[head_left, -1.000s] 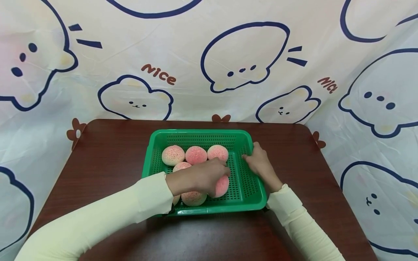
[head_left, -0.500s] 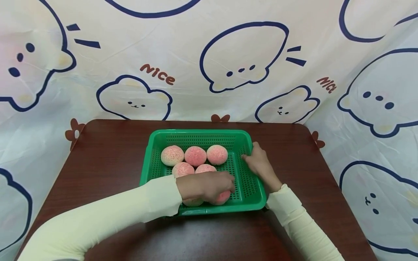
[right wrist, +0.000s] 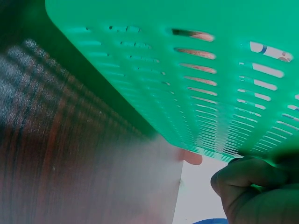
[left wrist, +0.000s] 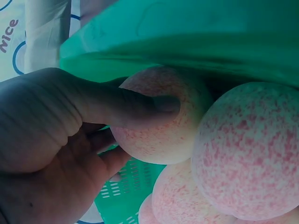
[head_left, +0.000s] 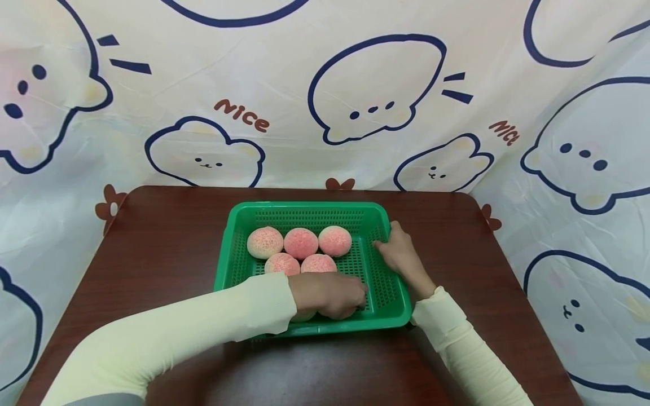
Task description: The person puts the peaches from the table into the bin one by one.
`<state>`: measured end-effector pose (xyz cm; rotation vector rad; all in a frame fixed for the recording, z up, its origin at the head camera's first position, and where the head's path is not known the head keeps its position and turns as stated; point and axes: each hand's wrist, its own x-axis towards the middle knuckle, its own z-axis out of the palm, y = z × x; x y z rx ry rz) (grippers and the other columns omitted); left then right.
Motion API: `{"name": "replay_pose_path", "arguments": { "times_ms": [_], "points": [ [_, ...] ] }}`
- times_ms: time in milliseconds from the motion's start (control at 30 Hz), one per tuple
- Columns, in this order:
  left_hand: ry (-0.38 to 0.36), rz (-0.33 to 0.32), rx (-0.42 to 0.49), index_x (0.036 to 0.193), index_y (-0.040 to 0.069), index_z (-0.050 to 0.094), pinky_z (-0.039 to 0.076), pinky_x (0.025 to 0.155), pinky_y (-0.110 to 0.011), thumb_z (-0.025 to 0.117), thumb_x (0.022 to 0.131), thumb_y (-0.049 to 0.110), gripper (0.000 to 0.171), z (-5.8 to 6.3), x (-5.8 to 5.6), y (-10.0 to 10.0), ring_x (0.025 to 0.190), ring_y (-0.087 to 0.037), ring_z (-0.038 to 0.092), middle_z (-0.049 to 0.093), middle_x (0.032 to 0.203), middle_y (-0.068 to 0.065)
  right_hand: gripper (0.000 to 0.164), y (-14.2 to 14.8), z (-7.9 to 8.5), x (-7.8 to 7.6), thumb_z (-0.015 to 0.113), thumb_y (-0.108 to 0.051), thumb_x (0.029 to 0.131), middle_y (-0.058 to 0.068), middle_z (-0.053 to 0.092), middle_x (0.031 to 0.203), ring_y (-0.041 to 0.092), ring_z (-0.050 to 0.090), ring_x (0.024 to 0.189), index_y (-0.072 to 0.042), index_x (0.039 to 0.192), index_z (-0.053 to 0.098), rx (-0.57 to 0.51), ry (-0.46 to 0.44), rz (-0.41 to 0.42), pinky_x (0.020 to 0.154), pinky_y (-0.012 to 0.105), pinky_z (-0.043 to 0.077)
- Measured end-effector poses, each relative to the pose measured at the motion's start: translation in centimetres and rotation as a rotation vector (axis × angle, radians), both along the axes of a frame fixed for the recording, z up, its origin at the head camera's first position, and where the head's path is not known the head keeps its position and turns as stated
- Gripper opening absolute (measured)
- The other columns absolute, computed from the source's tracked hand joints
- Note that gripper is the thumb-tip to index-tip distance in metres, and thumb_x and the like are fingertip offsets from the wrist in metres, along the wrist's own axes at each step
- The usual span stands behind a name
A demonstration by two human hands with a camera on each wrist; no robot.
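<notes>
My left hand [head_left: 330,294] reaches into the green plastic basket [head_left: 304,206] near its front wall. In the left wrist view its thumb and fingers grip a peach [left wrist: 156,142], pink and speckled, which the hand hides in the head view. Right beside that one sits another peach [left wrist: 250,149], with more below. My right hand [head_left: 401,254] holds the basket's right rim, thumb inside and fingers outside. Three peaches form the back row, among them a pinker peach [head_left: 301,243]; a paler peach [head_left: 282,264] lies in front, partly behind my left sleeve.
The basket stands on a dark brown wooden table [head_left: 167,237]. Behind and around the table hangs a white cloth [head_left: 289,146] with cartoon animals. The basket's right part shows its bare slotted floor [head_left: 373,282].
My left hand has moved toward the basket's front wall and slightly right, uncovering the middle peaches and covering the front ones. The right hand keeps its hold on the rim.
</notes>
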<state>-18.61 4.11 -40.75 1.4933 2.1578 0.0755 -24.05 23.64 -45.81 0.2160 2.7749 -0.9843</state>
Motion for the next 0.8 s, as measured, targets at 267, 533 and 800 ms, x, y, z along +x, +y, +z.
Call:
{"name": "replay_pose_path", "arguments": {
  "times_ms": [267, 533, 800],
  "points": [
    [0.015, 0.011, -0.037, 0.094, 0.015, 0.076, 0.045, 0.07, -0.021, 0.055, 0.102, 0.008, 0.023, -0.11, 0.04, 0.19, 0.084, -0.011, 0.051, 0.062, 0.1, 0.005, 0.051, -0.17, 0.17, -0.06, 0.062, -0.021, 0.1, 0.026, 0.061, 0.123, 0.038, 0.065, 0.109, 0.003, 0.14, 0.039, 0.0, 0.0, -0.001, 0.087, 0.05, 0.055],
    [0.057, -0.031, -0.053, 0.101, 0.017, 0.075, 0.048, 0.076, -0.023, 0.056, 0.102, 0.011, 0.02, -0.21, 0.03, 0.1, 0.09, -0.01, 0.054, 0.063, 0.105, 0.004, 0.051, -0.17, 0.29, -0.03, 0.062, -0.021, 0.1, 0.026, 0.061, 0.122, 0.038, 0.065, 0.108, 0.003, 0.14, 0.04, 0.009, 0.003, 0.003, 0.085, 0.049, 0.056],
    [0.083, -0.134, -0.038, 0.122, 0.021, 0.069, 0.047, 0.097, -0.023, 0.059, 0.101, 0.006, 0.027, -0.04, 0.22, -0.72, 0.111, -0.01, 0.056, 0.061, 0.121, 0.006, 0.05, -0.16, 0.08, 0.01, 0.062, -0.02, 0.1, 0.026, 0.062, 0.121, 0.037, 0.067, 0.105, 0.003, 0.139, 0.04, 0.007, 0.002, -0.007, 0.083, 0.049, 0.057]
  ]
}}
